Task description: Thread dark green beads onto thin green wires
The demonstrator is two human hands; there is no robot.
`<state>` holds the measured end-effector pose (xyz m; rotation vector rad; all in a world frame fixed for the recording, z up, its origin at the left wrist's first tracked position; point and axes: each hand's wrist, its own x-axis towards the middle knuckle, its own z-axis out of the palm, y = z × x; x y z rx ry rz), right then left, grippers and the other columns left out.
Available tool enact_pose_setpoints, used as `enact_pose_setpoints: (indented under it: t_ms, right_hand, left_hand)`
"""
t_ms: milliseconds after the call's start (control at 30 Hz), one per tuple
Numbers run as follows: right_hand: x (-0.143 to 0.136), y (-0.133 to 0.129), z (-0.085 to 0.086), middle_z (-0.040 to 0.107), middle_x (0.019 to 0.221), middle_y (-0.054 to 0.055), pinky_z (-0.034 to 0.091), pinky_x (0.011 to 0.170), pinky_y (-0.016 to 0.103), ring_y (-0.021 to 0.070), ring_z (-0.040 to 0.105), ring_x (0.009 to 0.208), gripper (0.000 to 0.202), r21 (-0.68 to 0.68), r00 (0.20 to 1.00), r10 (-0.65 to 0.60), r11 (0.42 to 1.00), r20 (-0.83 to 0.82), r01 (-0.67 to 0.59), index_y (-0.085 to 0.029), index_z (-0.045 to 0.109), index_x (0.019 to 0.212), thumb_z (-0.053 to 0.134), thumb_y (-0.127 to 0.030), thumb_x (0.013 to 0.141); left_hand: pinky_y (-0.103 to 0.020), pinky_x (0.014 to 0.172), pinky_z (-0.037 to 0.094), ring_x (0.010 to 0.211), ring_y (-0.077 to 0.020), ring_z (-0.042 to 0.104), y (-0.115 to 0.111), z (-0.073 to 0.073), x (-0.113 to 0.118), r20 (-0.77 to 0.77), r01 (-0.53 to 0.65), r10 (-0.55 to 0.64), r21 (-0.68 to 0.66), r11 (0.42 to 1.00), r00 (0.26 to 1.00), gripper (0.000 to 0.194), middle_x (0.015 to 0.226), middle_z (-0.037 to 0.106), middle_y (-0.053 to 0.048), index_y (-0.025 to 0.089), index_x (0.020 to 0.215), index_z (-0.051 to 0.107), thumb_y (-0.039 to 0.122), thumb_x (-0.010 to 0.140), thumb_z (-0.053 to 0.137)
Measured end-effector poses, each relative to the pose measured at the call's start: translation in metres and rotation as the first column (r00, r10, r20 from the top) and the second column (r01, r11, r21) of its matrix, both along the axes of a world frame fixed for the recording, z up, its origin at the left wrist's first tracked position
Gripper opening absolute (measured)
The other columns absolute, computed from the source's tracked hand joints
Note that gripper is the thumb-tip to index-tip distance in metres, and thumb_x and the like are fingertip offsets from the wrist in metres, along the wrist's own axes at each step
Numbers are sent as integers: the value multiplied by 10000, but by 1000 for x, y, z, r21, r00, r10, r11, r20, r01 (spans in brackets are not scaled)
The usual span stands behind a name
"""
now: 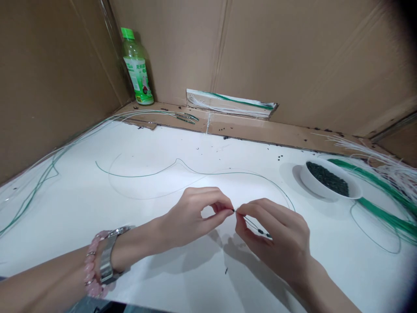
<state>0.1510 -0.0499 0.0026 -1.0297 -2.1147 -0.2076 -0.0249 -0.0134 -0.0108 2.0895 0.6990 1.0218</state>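
Thumb and forefinger of my left hand (203, 213) pinch a tiny dark bead (233, 211) above the white table. Just to its right, my right hand (275, 232) pinches a thin cord at the fingertips, the two hands nearly touching. Dark beads (262, 232) sit on the thin strands under my right hand. A long green cord (146, 176) curves over the table behind both hands and runs down toward the right hand. At the right, a white bowl (355, 191) holds many small dark beads.
A green-capped bottle (138, 80) stands in the back left corner by the cardboard wall (176, 52). Beaded cords (185, 117) lie at the back edge. Green and white cord bundles (387, 213) spread at the right. Loose beads dot the white table (156, 148).
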Motion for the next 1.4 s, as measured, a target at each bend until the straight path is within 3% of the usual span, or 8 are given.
enact_pose_setpoints:
  t_ms: [333, 700, 933, 1033, 1233, 1400]
  right_hand:
    - [2, 0, -2, 612, 588, -10, 380, 472, 212, 91, 554, 525, 119, -17, 999, 28, 999, -16, -28, -161, 576, 712, 597, -47, 739]
    - [4, 2, 0, 666, 602, 10, 442, 474, 204, 99, 599, 515, 90, -219, 982, 67, 970, -176, -106, -162, 608, 743, 606, -91, 798]
    - [2, 3, 0, 698, 634, -14, 466, 492, 173, 82, 620, 517, 86, -214, 975, 62, 971, -213, -109, -172, 633, 769, 622, -88, 785]
    - [-1, 2, 0, 682, 609, -29, 432, 443, 166, 70, 585, 477, 81, -248, 974, 45, 963, -223, -101, -179, 631, 755, 622, -103, 782]
    - [1, 2, -3, 674, 670, -34, 469, 538, 213, 99, 599, 567, 72, -481, 970, -93, 876, -225, -28, -203, 606, 748, 578, -137, 749]
    - [11, 8, 2, 665, 747, 5, 492, 601, 302, 167, 616, 642, 99, -711, 988, -140, 688, 64, 144, -221, 601, 803, 581, -186, 713]
  left_hand:
    - [-197, 602, 489, 620, -82, 570, -1, -1, -2, 29, 6, -6, 13, 1000, 1000, 83, 704, 634, -37, 95, 792, 635, 77, 813, 557]
    - [-226, 607, 508, 635, -106, 595, 1, -2, 0, 96, -7, 13, -59, 998, 995, 87, 725, 663, -65, 84, 800, 656, 115, 814, 575]
    - [-225, 585, 499, 623, -110, 597, 1, -1, 0, 83, -22, 35, -158, 987, 996, 141, 685, 668, -52, 102, 777, 670, 163, 834, 557]
    - [-210, 576, 476, 591, -91, 568, 0, -1, 0, 69, -19, 28, -125, 992, 997, 122, 660, 644, -31, 109, 747, 650, 132, 820, 555]
    - [-189, 564, 418, 585, -67, 487, 3, -1, 0, 27, -77, 78, -19, 997, 997, 112, 641, 554, 16, 142, 719, 571, 93, 810, 528]
    - [-194, 571, 401, 587, -68, 466, 7, -2, -3, 27, -183, 184, -39, 982, 983, 125, 649, 529, 30, 163, 712, 522, 92, 813, 501]
